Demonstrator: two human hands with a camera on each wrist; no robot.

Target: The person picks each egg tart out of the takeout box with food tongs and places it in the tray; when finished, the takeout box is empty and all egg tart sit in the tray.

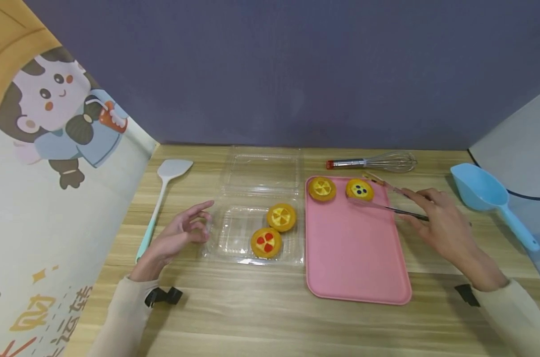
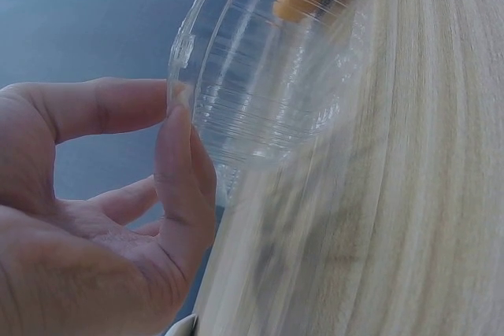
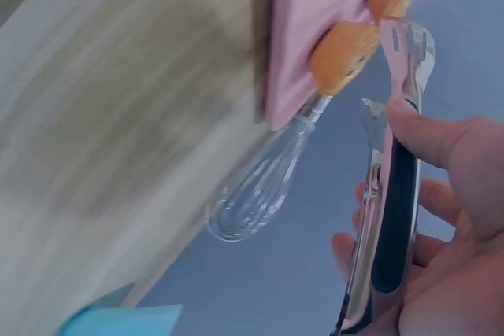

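Handling baked goods two-handed on a pale wood-grain table (image 1: 252,317).
Pink rectangular tray (image 1: 354,253) lies flat at right of centre; clear plastic hinged box (image 1: 236,235) lies open just left of it, lid to the rear. Dark-handled metal tongs (image 3: 398,210) are gripped in the right hand (image 1: 448,225), arms spread apart. Left hand (image 1: 180,233) pinches the box's left rim between its fingertips. Round golden tart with dark blue dots (image 1: 359,190) sits at the tray's far right corner, between the tong tips; contact cannot be determined. Round golden tart with yellow wedges (image 1: 322,189) occupies the far left corner.
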